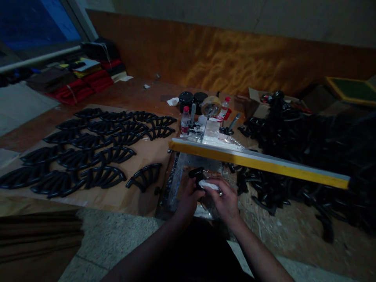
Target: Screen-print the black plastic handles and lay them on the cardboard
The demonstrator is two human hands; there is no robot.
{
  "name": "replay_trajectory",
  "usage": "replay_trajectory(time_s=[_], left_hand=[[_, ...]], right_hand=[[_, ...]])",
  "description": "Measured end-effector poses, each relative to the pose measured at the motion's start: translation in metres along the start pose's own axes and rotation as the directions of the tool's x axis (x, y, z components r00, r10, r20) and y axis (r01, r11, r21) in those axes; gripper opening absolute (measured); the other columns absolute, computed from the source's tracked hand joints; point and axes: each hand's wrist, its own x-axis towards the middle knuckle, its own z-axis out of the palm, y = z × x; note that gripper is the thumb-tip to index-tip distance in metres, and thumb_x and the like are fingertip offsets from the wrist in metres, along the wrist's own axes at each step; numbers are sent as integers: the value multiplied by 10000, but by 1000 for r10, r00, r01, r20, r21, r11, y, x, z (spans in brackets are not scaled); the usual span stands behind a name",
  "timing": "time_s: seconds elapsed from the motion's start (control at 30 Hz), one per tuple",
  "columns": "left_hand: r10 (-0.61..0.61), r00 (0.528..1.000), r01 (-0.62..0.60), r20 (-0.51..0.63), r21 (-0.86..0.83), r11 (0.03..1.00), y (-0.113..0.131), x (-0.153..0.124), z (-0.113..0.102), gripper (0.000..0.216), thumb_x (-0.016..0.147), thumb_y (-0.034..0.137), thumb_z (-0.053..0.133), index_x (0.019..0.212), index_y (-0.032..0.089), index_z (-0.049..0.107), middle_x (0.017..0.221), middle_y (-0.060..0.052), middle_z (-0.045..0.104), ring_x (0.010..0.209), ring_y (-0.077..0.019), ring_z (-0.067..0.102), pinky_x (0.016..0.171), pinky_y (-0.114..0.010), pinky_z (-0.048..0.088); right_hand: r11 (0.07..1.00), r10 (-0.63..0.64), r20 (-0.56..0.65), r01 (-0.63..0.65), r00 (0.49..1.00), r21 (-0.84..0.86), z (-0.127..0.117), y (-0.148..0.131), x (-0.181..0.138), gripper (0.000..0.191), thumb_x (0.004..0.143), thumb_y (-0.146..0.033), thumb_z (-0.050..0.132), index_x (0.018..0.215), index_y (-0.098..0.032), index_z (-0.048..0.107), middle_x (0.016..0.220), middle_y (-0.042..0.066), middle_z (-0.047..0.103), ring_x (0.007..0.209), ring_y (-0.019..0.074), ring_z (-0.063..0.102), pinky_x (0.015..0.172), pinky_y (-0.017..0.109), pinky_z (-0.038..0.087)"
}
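Note:
My left hand (188,199) grips a black curved plastic part (196,172) from the left, just in front of me. My right hand (225,200) holds a white cloth (208,184) pressed against that part. Both hands hover over a shiny plastic-covered surface (182,172) under a raised yellow-edged frame (258,160).
Rows of black curved parts (88,152) lie spread on cardboard at the left. A big heap of the same parts (308,156) fills the right. Bottles (185,119), black jars (185,98) and a tape roll (210,105) stand behind the frame. Red cloth stacks (85,84) lie far left.

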Motion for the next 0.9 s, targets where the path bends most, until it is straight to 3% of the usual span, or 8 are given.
replay_trajectory(time_s=[0.13, 0.23, 0.47, 0.73, 0.9], left_hand=[[74, 997, -74, 3, 42, 996, -2, -3, 4, 513, 606, 147, 581, 1116, 207, 569, 1089, -38, 694, 1050, -214, 611, 937, -333, 465], [97, 995, -97, 6, 94, 991, 0, -5, 5, 475, 641, 180, 565, 1115, 197, 547, 1073, -54, 690, 1046, -223, 613, 952, -353, 465], [152, 988, -146, -6, 232, 962, 6, -9, 9, 287, 698, 228, 548, 984, 208, 554, 1026, -63, 699, 1052, -244, 620, 971, -387, 470], [213, 976, -217, 45, 296, 930, -3, -8, 4, 428, 714, 145, 509, 1138, 194, 544, 1110, -61, 686, 1085, -224, 610, 1014, -394, 455], [271, 962, -270, 37, 287, 919, -5, -7, 7, 362, 760, 165, 511, 1119, 198, 542, 1135, -73, 672, 1113, -223, 598, 1036, -393, 452]], right_hand=[[952, -285, -9, 282, 959, -121, 4, -9, 4, 237, 905, -138, 569, 1029, -261, 728, 935, 55, 729, 868, 197, 672, 768, 350, 572], [912, -375, -14, 367, 927, -182, 6, -12, 5, 287, 905, -110, 555, 1097, -254, 713, 964, 66, 731, 872, 198, 666, 761, 355, 573], [865, -464, -39, 443, 885, -236, 10, -16, 3, 300, 900, -85, 567, 1145, -213, 686, 980, 86, 736, 890, 200, 672, 766, 348, 592], [840, -496, -73, 457, 865, -293, 7, -17, 3, 292, 907, -66, 533, 1139, -171, 678, 966, 106, 725, 899, 206, 675, 766, 361, 584], [843, -470, -100, 413, 877, -344, 10, -19, 4, 255, 903, -59, 544, 1095, -157, 679, 933, 113, 712, 865, 205, 648, 746, 357, 568]])
